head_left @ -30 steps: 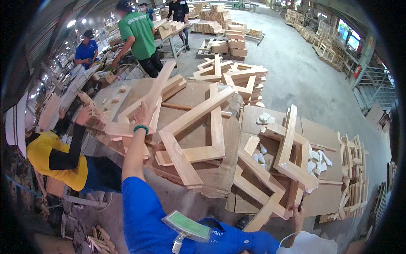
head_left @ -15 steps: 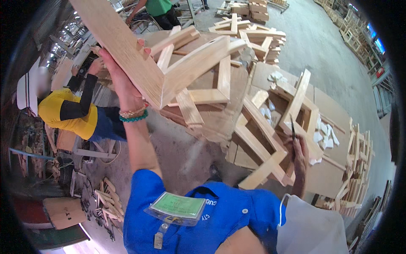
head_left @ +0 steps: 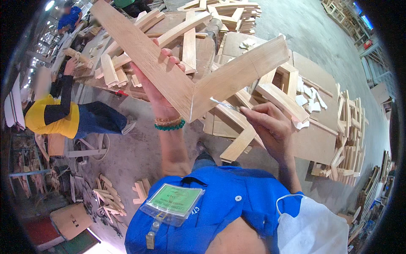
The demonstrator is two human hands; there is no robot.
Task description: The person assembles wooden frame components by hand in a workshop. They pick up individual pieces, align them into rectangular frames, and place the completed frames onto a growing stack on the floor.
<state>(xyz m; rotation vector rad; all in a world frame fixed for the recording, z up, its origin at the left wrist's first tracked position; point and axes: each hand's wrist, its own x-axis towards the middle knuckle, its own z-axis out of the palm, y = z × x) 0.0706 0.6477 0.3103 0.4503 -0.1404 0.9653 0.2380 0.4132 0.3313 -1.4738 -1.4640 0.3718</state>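
Observation:
My left hand (head_left: 157, 80) grips a large V-shaped wooden frame piece (head_left: 186, 78) and holds it up in front of me, its corner joint pointing down. A bead bracelet sits on that wrist. My right hand (head_left: 270, 122) pinches a thin metal blade-like tool (head_left: 224, 103) whose tip rests against the joint on the lower edge of the frame piece. Below and behind it lie more angled wooden frame parts (head_left: 270, 91) on flat boards.
A person in a yellow top (head_left: 59, 116) sits at the left, reaching into a pile of wood parts (head_left: 110, 70). Stacks of wood pieces (head_left: 347, 135) stand at the right. Offcuts (head_left: 105, 197) lie on the concrete floor. Another person in blue (head_left: 69, 17) works far back.
The V-shaped frame piece has been lifted off the pile and brought close in my left hand. My right hand has come up from the lower frame parts to its joint with the thin tool.

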